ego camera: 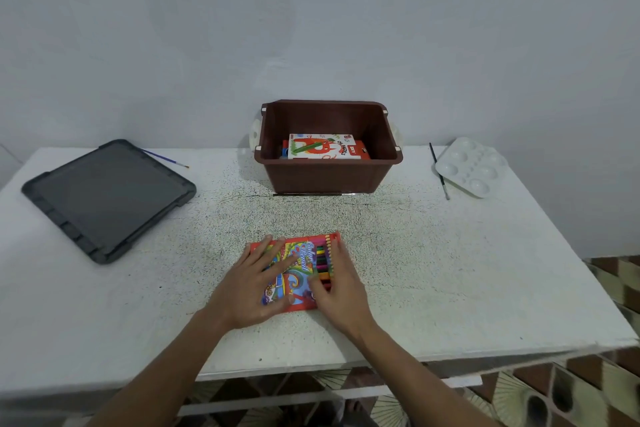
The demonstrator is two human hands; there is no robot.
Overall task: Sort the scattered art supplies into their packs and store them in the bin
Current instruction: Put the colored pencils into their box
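A red colour pencil pack (302, 258) lies flat near the table's front middle, with a window of pencils along its right side. My left hand (254, 282) rests flat on the pack's left half with fingers spread. My right hand (341, 295) lies along the pack's right edge, fingers straight over the pencils. The brown bin (329, 172) stands at the back middle. Inside it lies a white oil pastels box (320, 146) on top of a red pack.
A dark grey lid (107, 198) lies at the left, with a blue-handled brush (166, 159) behind it. A thin brush (315, 194) lies in front of the bin. At the right sit a white palette (471, 166) and a dark brush (439, 172).
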